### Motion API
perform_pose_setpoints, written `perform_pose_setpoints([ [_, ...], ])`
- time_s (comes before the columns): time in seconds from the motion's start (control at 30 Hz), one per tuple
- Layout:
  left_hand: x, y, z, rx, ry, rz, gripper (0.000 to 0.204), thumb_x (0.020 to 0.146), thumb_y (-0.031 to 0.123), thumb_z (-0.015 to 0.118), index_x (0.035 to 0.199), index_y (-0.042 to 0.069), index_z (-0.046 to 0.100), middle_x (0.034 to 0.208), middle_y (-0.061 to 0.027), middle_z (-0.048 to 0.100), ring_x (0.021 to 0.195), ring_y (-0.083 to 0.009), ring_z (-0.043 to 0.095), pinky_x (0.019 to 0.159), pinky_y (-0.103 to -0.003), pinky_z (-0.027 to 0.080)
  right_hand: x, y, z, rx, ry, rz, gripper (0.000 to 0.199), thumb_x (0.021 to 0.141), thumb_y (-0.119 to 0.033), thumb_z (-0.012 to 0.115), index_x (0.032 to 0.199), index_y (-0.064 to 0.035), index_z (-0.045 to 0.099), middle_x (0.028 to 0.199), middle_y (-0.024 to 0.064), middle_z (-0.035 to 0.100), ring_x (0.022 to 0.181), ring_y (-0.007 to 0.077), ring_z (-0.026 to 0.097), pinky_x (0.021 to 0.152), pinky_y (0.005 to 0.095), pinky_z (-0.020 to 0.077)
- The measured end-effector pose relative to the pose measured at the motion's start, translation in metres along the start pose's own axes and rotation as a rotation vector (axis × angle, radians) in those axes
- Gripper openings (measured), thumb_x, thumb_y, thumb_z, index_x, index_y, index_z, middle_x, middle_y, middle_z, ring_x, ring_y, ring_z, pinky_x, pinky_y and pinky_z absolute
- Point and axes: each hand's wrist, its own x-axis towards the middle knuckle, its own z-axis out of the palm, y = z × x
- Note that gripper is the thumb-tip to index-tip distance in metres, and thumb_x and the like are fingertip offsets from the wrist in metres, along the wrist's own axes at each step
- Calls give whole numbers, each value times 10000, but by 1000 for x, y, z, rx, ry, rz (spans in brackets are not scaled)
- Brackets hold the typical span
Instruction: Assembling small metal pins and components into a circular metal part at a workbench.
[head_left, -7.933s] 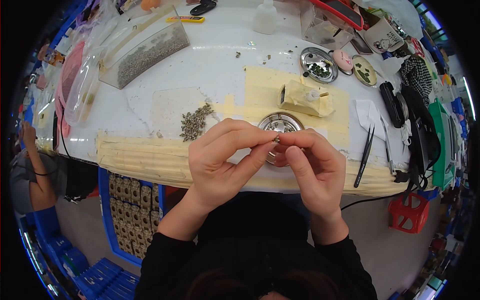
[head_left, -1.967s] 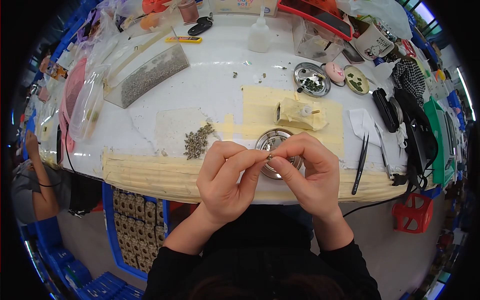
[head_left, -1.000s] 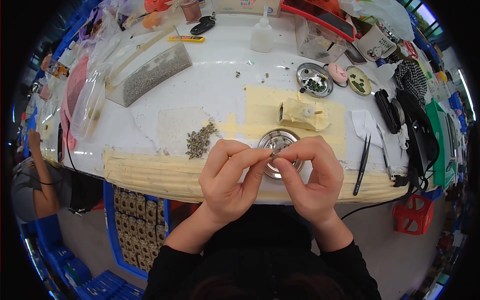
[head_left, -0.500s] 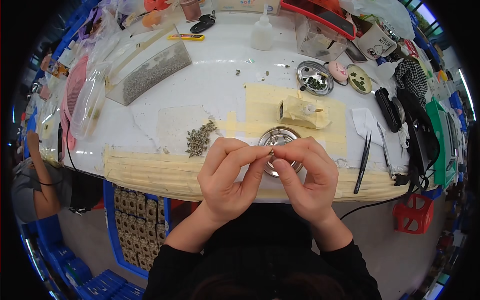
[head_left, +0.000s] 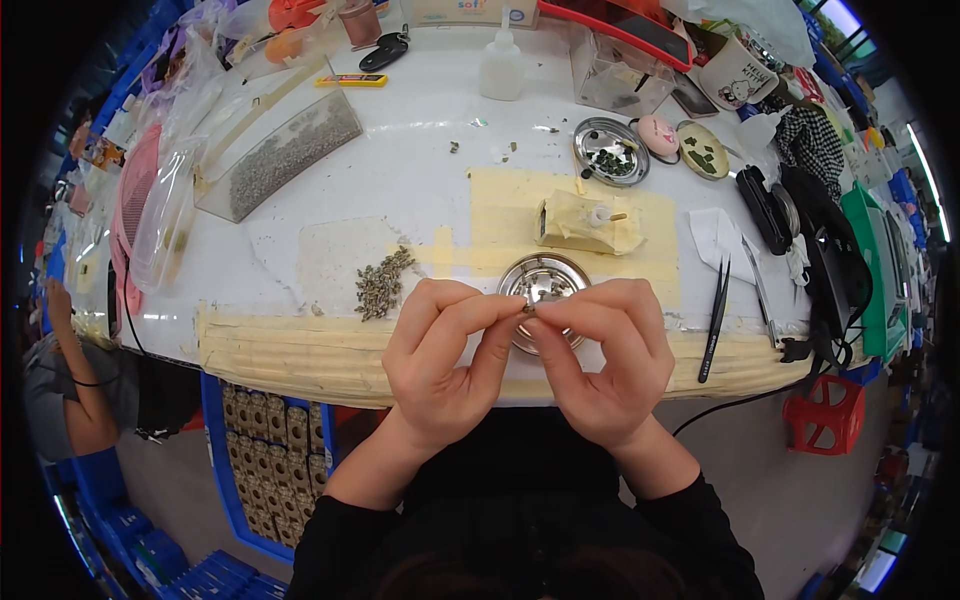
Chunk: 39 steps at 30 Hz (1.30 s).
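Bench [head_left: 400,180]: white top, wide, front edge wrapped in beige tape; a beige taped patch lies at its centre.

Clear tray [head_left: 280,150]: long, tilted, filled with grey granular parts, far left of the bench.

Left hand [head_left: 440,360]: raised over the front edge of the bench, thumb and forefinger pinched together at the tips, meeting the other hand.

Right hand [head_left: 605,365]: mirrors the left, thumb and forefinger closed tight, fingertips touching those of the left hand.

Beige taped block [head_left: 585,220]: on the taped patch, just behind the dish, a small white peg standing out of it.

Round metal dish [head_left: 545,285]: shiny, on the taped patch, directly beneath and behind the joined fingertips, partly hidden by them.

Second metal dish [head_left: 610,152]: farther back, holding dark green bits.

Black tweezers [head_left: 715,320]: lying lengthwise to the right of the right hand, apart from it.

Pile of small grey-green parts [head_left: 382,283]: loose on the bench, left of the dish, near the left hand.

Small dark part [head_left: 528,310]: pinched between the fingers of both hands, above the near rim of the round dish; too small to tell its shape.
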Motion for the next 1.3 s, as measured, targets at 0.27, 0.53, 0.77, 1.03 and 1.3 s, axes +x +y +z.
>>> perform_pose_setpoints([
  [0.27,-1,1,0,-42,14,-72,208,775,-86,753,963,-3,718,847,-82,611,728,-181,599,621,-267,477,-4,2,2,19,-9,3,265,737,20,791,991,-28,734,856,59,646,720,196,597,610,292,471],
  [0.53,0,0,-1,-35,-14,48,220,762,-91,761,960,-3,723,836,-75,602,709,-182,581,613,-270,470,0,4,-6,432,-184,380,102,829,-13,753,913,15,702,853,86,645,757,165,619,649,262,498],
  [0.77,-2,0,2,-8,-8,-49,204,776,-88,755,960,-9,714,845,-84,610,717,-190,592,617,-273,474,0,0,-3,-88,9,-122,224,725,13,795,934,-31,728,841,60,639,719,208,597,612,295,479],
  [1.03,-3,0,0,-35,-2,-44,202,772,-84,755,956,-11,716,839,-84,610,718,-189,592,619,-273,473,-3,4,2,42,5,26,232,738,16,797,959,-25,742,840,65,645,724,195,599,595,291,483],
  [1.3,0,0,0,5,-5,33,232,755,-91,762,967,-3,724,820,-72,595,702,-184,569,598,-274,455,-3,6,-2,245,-107,246,179,782,12,777,957,-3,742,820,76,642,715,181,608,593,276,487],
])
